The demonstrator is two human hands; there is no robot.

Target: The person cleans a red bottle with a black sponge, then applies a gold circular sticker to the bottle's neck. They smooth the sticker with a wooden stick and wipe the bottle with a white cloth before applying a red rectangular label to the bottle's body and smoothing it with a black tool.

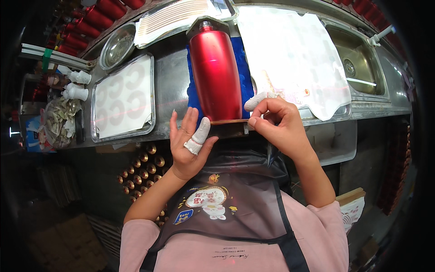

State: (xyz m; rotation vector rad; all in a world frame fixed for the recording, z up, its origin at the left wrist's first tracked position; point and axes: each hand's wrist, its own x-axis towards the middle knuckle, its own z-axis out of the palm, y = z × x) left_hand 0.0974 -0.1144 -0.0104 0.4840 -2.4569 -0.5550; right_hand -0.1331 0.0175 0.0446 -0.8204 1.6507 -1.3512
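Two, counting hands, and working right in at the near end of a red bottle! Lying lengthwise on a blue cloth in the middle of the steel tabletop, pointing its neck away and turning its base toward the dark apron. Reaching at the neck end to a grey angular support. Over to the left hand: standing open, spreading its fingers upward, wearing a white finger sleeve on one of them, hovering by the base's left corner, and not showing clearly whether touching. Across to the right hand: bending its fingers inward, holding thumb and fingertip close together at the base's right corner, wearing another white sleeve, but hiding whether gripping or merely touching, so not calling it either way. Spotting a thin brownish strip along the base edge, spanning between the two. Looking left, finding a metal tray carrying a white sheet with faint ring shapes, and behind it a metal bowl. Swinging right, meeting a broad whitish sheet beside the blue cloth, then a sink. Glancing below, catching gold-coloured round pieces grouping under the tabletop's edge.
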